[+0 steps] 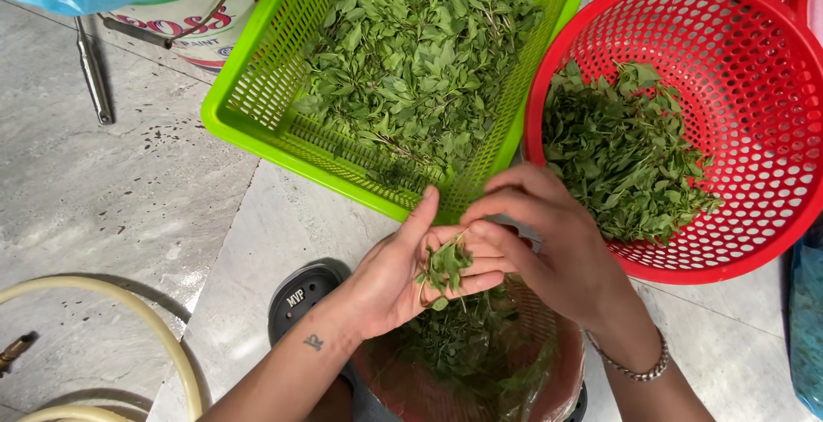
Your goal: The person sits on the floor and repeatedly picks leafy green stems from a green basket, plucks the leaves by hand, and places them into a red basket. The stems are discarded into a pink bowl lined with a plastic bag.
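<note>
We cradle a small sprig of green herb [444, 266] in our upturned left hand [403, 272], fingers loosely curled under it, thumb raised clear. Our right hand [557, 246], a metal bracelet [634, 369] on its wrist, comes in from the right with fingertips [477, 216] pinched together at the top of that sprig, apparently closed on a leaf or the stem tip; the exact grip is too small to make out.

By our reading, this is the plucking step: leaves are being stripped off stems, one sprig at a time.

Directly below our hands sits a reddish bag-lined bin [549, 388] holding more green stalks and trimmings. Just beyond our fingertips is a lime-green rectangular basket [257, 105], heaped with leafy stems [420, 53]. To the right of our right hand, nearly touching it, a round red basket [771, 87] holds a pile of loose picked leaves [621, 152].

The next move, as we judge it, calls for a firm hold on the stem with the left hand while the right pulls the leaves free cleanly, without crushing them.

Left of our left wrist lie a dark sandal [300, 293] and, farther out on the tiled floor [103, 199], a pale hose [163, 328].
</note>
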